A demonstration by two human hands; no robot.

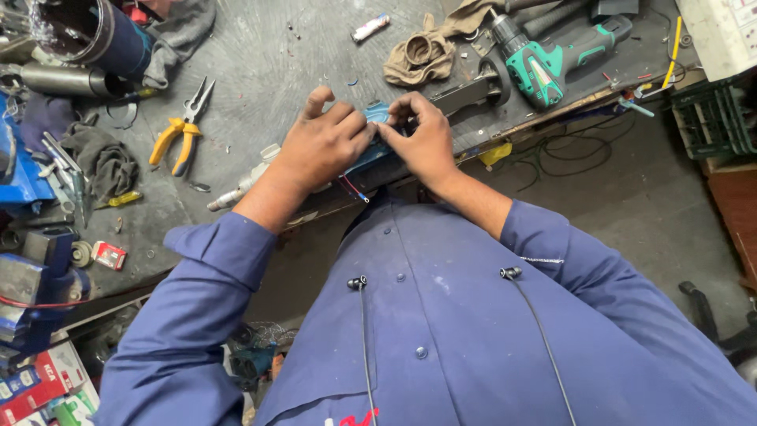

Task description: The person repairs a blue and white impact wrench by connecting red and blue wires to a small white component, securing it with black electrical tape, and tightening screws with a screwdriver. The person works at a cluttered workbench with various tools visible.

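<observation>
Cluttered grey workbench (276, 63) carries a small blue part (377, 118) at its near edge, pinched between left hand (323, 146) and right hand (426, 142), fingertips closed on it; steady even pressure looks wise, minding its loose wires (352, 189).

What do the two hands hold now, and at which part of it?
Both hands, left hand and right hand, grip a small blue part at its top edge with the fingertips; its lower side is mostly hidden.
</observation>
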